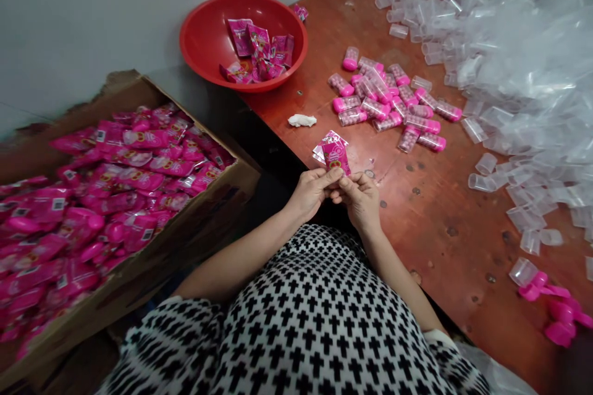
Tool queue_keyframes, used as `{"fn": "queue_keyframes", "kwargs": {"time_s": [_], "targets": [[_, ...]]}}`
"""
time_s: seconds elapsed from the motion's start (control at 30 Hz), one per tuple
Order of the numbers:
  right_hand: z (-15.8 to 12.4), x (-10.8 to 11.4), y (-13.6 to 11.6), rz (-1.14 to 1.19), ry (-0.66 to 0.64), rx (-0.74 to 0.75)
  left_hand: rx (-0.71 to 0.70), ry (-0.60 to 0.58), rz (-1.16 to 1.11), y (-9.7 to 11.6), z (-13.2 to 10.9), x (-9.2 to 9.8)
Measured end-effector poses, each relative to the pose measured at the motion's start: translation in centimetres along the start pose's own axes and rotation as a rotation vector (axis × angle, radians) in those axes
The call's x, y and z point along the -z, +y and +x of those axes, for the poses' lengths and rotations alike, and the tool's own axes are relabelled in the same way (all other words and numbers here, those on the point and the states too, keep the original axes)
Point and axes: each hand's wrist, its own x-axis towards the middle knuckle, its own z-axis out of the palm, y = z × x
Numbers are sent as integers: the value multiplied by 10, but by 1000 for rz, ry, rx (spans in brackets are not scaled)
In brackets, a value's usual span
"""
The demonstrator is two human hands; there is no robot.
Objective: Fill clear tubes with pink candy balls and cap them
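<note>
Close to my body, at the table's near edge, a pink printed packet [336,155] is pinched between both hands. My left hand [312,192] grips its lower left corner with thumb and fingers. My right hand [362,196] is closed on its lower right corner, thumbs nearly touching. Just behind it, other pink and silver packets [319,152] show; whether they lie on the table or are held, I cannot tell. Farther back sits a group of clear tubes with pink caps [375,108], filled with small pink balls. A crumpled white scrap [302,120] lies left of them.
A red bowl [204,43] with several pink packets stands at the table's far left corner. Left of me, a cardboard box [217,197] holds many filled pink packets. Clear empty tubes [514,74] heap on the right of the reddish table [417,216]. Pink plastic parts [563,315] lie front right.
</note>
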Motion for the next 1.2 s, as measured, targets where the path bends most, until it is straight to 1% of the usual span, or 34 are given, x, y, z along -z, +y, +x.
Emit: {"fn": "queue_keyframes", "kwargs": {"time_s": [0.03,0.07,0.1,0.2,0.27,0.33,0.4,0.47,0.5,0.53,0.6,0.7,0.8,0.87,0.97,1.07,1.13,1.2], "targets": [[0,-2,-1,-4,-17,1,-31,23,-18,4,-4,2],[-1,-4,-2,-11,-36,3,-92,64,-39,11,-9,5],[-2,-5,-3,-25,-56,6,-183,123,-58,19,-15,10],[-2,-4,-9,-92,-86,25,-553,356,-52,52,-33,36],[-1,1,-12,-142,-78,34,-733,471,43,69,-37,55],[1,6,-15,-184,-58,36,-792,493,244,73,-27,69],[3,8,-17,-221,-46,35,-791,436,568,65,-6,72],[4,9,-19,-259,-51,32,-789,299,947,51,21,66],[4,9,-21,-278,-57,31,-788,234,1098,44,35,61],[4,9,-22,-294,-62,29,-779,182,1210,38,47,56],[4,10,-26,-320,-72,23,-761,123,1307,30,64,49],[7,14,-31,-353,-91,20,-756,140,1251,23,75,47],[17,16,-35,-414,-110,35,-761,172,1169,19,76,50],[28,14,-35,-452,-81,75,-757,183,1100,15,74,50],[45,8,-31,-415,9,146,-761,204,956,12,66,41],[58,2,-28,-283,18,155,-751,163,833,12,50,28],[62,1,-28,-215,13,152,-713,142,757,14,39,22],[62,1,-32,-189,11,150,-623,169,645,17,31,19]]}}
